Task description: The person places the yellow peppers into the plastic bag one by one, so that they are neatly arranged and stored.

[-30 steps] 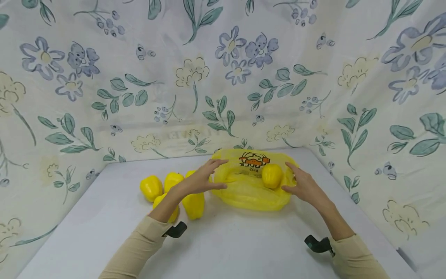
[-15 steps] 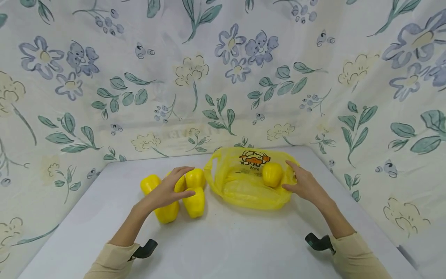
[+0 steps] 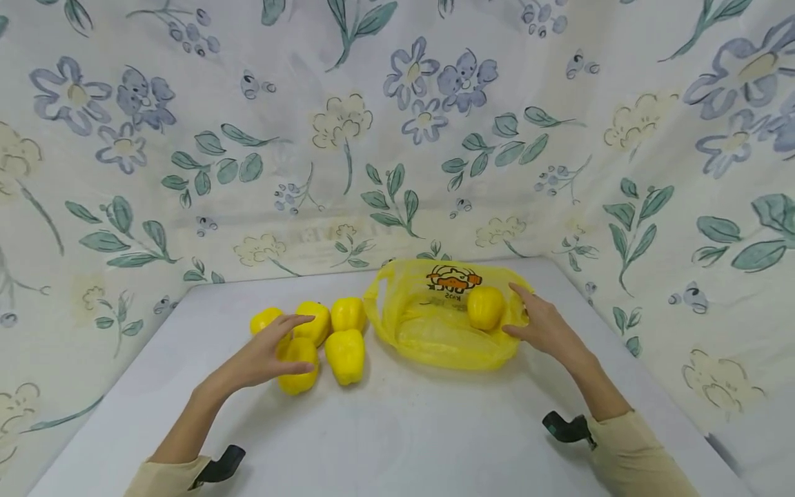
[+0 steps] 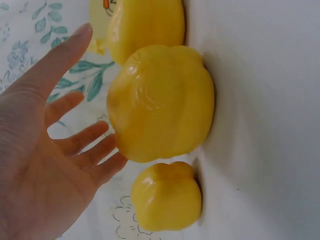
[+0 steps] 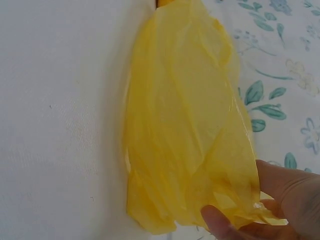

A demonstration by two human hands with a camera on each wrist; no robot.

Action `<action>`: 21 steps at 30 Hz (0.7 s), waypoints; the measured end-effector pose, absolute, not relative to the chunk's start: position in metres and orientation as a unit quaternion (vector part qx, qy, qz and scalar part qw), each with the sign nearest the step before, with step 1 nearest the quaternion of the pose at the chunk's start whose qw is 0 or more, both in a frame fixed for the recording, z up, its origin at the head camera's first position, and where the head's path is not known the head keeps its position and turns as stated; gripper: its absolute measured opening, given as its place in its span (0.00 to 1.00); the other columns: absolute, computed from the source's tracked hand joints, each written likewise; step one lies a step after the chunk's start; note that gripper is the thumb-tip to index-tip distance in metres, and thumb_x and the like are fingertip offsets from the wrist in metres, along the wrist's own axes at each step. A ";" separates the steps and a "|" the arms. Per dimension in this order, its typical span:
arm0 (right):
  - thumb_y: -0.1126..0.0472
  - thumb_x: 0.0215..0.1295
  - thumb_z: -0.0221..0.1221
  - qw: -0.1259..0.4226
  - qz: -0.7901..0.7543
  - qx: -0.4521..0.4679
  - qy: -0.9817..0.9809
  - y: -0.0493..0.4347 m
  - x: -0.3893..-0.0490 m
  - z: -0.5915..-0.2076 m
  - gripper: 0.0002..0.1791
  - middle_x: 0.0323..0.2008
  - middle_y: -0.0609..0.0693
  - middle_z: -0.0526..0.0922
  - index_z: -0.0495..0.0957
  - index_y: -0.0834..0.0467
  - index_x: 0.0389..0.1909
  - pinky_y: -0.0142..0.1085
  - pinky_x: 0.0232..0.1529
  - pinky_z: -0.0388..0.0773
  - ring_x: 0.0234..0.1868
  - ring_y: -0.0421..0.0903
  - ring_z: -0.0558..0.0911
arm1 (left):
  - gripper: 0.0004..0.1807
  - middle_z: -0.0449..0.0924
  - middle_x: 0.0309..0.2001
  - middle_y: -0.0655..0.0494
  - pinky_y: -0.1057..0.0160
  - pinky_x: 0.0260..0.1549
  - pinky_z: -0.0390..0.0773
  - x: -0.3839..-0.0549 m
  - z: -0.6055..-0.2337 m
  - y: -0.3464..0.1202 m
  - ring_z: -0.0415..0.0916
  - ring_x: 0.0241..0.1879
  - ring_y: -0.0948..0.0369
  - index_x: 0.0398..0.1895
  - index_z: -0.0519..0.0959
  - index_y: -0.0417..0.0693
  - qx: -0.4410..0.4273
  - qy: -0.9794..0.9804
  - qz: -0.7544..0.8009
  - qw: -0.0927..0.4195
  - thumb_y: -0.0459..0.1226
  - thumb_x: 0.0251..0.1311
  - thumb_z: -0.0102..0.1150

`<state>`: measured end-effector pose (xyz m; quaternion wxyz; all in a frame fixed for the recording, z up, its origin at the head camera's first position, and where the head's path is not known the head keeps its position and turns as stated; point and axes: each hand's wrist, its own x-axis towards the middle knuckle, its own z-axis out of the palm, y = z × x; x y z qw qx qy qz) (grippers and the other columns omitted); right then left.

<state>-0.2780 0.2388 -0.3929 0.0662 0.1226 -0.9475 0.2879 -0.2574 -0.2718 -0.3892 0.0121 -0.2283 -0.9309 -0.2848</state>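
Several yellow bell peppers (image 3: 345, 355) stand in a group on the left half of the table. My left hand (image 3: 270, 355) hovers with spread fingers at the group's left side. In the left wrist view its palm faces a large bell pepper (image 4: 162, 107), and nothing is held. To the right of the group lies a thin yellow plastic bag (image 3: 428, 338) with a duck print, its mouth wide. One yellow bell pepper (image 3: 486, 308) rests inside it. My right hand (image 3: 546, 328) holds the bag's right edge, thumb in front and fingers partly hidden by the plastic.
The white table (image 3: 397, 435) carries these things. A floral curtain (image 3: 298, 138) hangs behind it and along the sides. A black wrist camera mount (image 3: 219, 464) juts from the left sleeve, and another (image 3: 566, 426) from the right one.
My left hand has drawn away from the bag, leftward across the peppers and slightly toward me. The bag's left side has come into full sight. My right hand stays at the bag.
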 end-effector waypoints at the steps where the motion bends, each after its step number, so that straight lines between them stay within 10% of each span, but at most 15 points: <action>1: 0.59 0.60 0.67 0.065 0.291 0.124 -0.946 0.238 -0.279 -0.393 0.46 0.68 0.71 0.65 0.53 0.64 0.74 0.58 0.57 0.78 0.57 0.66 0.76 | 0.47 0.64 0.69 0.43 0.31 0.59 0.69 -0.256 -0.390 -0.274 0.65 0.65 0.41 0.70 0.66 0.52 -0.228 -0.932 -0.283 0.011 0.55 0.48 0.73; 21: 0.59 0.59 0.67 0.066 0.281 0.109 -0.951 0.238 -0.276 -0.392 0.46 0.68 0.70 0.65 0.53 0.63 0.74 0.56 0.55 0.80 0.55 0.64 0.77 | 0.48 0.65 0.69 0.41 0.38 0.52 0.78 -0.247 -0.410 -0.294 0.67 0.63 0.42 0.70 0.66 0.54 -0.221 -0.932 -0.286 -0.034 0.52 0.43 0.77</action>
